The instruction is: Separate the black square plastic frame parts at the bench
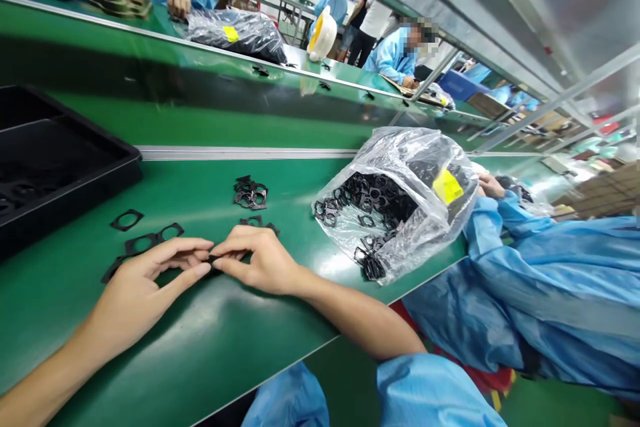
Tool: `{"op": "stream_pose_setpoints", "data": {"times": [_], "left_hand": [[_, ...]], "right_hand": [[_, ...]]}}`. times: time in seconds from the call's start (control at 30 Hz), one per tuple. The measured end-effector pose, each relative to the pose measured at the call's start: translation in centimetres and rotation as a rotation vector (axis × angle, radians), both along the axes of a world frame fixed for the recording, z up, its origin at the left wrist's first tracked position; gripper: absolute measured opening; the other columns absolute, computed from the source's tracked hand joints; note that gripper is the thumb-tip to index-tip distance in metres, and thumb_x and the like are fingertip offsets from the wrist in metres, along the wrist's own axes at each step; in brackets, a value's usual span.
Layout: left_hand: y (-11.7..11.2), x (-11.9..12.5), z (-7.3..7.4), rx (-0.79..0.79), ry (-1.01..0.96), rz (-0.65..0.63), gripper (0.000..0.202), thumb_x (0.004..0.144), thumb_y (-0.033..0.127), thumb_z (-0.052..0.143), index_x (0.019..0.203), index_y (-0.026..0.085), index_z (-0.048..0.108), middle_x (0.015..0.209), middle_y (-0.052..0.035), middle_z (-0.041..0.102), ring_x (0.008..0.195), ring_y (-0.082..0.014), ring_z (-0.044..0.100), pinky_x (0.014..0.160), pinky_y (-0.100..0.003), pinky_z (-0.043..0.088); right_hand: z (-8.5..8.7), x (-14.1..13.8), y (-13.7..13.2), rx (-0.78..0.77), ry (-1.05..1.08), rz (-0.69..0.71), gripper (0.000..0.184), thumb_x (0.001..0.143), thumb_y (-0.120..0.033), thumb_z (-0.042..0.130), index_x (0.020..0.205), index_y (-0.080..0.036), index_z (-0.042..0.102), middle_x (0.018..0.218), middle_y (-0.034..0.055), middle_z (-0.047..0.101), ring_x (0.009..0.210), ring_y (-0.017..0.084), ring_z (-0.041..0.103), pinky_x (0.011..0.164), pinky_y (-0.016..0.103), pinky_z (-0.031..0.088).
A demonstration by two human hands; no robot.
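My left hand (143, 283) and my right hand (265, 259) meet above the green bench (200, 347), fingertips pinching a small black plastic piece (213, 259) between them. Most of that piece is covered by fingers, so its full shape is hidden. Flat black frames with a round hole (127, 219) lie beside and partly behind my left hand. Just beyond my right hand are a few more black frames (251, 221), partly hidden by it. A small heap of similar frames (250, 193) sits farther back.
To the right, an open clear plastic bag (400, 227) with a yellow label spills many black frames. A black tray (95, 177) holding dark parts stands at left. A co-worker in a blue smock (540, 293) is close on the right. Behind runs a green conveyor (240, 113).
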State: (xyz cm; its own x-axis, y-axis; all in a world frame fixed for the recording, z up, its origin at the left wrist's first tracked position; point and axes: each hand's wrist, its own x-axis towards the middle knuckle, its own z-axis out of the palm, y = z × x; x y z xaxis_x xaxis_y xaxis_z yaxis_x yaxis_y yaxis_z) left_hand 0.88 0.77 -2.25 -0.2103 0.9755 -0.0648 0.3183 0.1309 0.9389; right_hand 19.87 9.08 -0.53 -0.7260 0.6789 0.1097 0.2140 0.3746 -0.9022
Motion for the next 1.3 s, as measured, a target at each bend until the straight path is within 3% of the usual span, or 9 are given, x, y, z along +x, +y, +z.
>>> {"op": "stream_pose_setpoints", "data": {"times": [0.1,0.2,0.33,0.43,0.53,0.7,0.87,1.0,1.3], "left_hand": [[-0.1,0.1,0.2,0.003,-0.032,-0.042,0.044,0.072,0.062,0.078,0.096,0.026,0.079,0.091,-0.0045,0.080,0.076,-0.0223,0.075,0.075,-0.027,0.064],[-0.1,0.1,0.4,-0.036,-0.104,-0.053,0.043,0.069,0.060,0.081,0.093,0.024,0.078,0.091,-0.0047,0.079,0.078,-0.0223,0.076,0.077,-0.026,0.064],[0.2,0.1,0.5,-0.061,-0.249,0.055,0.042,0.067,0.057,0.085,0.087,0.023,0.073,0.086,-0.0037,0.078,0.080,-0.0221,0.076,0.074,-0.025,0.063],[0.6,0.1,0.7,-0.005,-0.321,0.124,0.041,0.066,0.051,0.087,0.087,0.021,0.069,0.084,-0.0026,0.076,0.078,-0.0199,0.075,0.076,-0.026,0.063],[1.0,0.3,1.0,0.018,-0.354,0.091,0.042,0.066,0.047,0.088,0.090,0.018,0.069,0.081,-0.0029,0.074,0.076,-0.0191,0.074,0.077,-0.029,0.063],[1.7,0.4,1.0,0.014,-0.431,0.003,0.039,0.068,0.048,0.087,0.084,0.015,0.073,0.084,-0.0068,0.078,0.079,-0.0197,0.074,0.077,-0.031,0.062],[2.2,0.1,0.6,0.085,-0.456,0.005,0.038,0.071,0.046,0.086,0.089,0.014,0.077,0.086,-0.0082,0.079,0.078,-0.0196,0.075,0.078,-0.031,0.062],[2.3,-0.1,0.2,0.082,-0.458,0.006,0.038,0.071,0.045,0.087,0.090,0.014,0.077,0.086,-0.0077,0.080,0.077,-0.0193,0.075,0.076,-0.030,0.062],[2.4,-0.2,0.8,0.069,-0.602,-0.040,0.039,0.067,0.040,0.091,0.088,0.013,0.074,0.083,-0.0057,0.079,0.076,-0.0173,0.076,0.079,-0.029,0.062]], "right_hand": [[-0.2,-0.2,-0.4,-0.115,0.063,-0.056,0.011,0.087,-0.026,0.076,0.091,-0.017,0.073,0.083,0.0015,0.069,0.074,0.012,0.064,0.075,0.024,0.055],[0.0,-0.4,-0.6,-0.194,0.160,-0.143,0.029,0.083,-0.042,0.079,0.091,-0.016,0.070,0.081,0.0005,0.068,0.072,0.012,0.064,0.073,0.024,0.055],[0.4,-0.4,-0.3,-0.172,0.112,-0.079,0.042,0.076,-0.049,0.085,0.100,-0.017,0.072,0.088,0.0022,0.070,0.079,0.014,0.067,0.074,0.024,0.055],[0.5,-0.3,-0.1,-0.103,0.062,-0.031,0.030,0.085,-0.046,0.078,0.092,-0.017,0.075,0.086,0.0031,0.070,0.076,0.013,0.066,0.075,0.025,0.055],[0.5,-0.3,0.1,-0.048,0.061,-0.051,0.018,0.093,-0.033,0.068,0.088,-0.017,0.075,0.086,0.0042,0.071,0.076,0.014,0.065,0.075,0.026,0.055],[0.8,-0.6,1.1,-0.076,0.100,-0.104,0.009,0.089,-0.025,0.067,0.083,-0.020,0.071,0.085,0.0033,0.070,0.073,0.014,0.064,0.069,0.026,0.054],[1.2,-0.7,1.3,-0.089,0.115,-0.104,0.008,0.089,-0.022,0.068,0.081,-0.023,0.070,0.083,0.0038,0.069,0.073,0.016,0.065,0.072,0.029,0.055],[1.0,-0.8,1.4,-0.066,0.097,-0.050,0.009,0.089,-0.028,0.070,0.084,-0.022,0.074,0.082,0.0042,0.070,0.074,0.017,0.065,0.068,0.029,0.054],[1.1,-0.7,1.7,-0.053,0.105,-0.097,0.028,0.087,-0.049,0.074,0.081,-0.022,0.078,0.080,0.0050,0.071,0.075,0.019,0.063,0.071,0.032,0.052]]}}
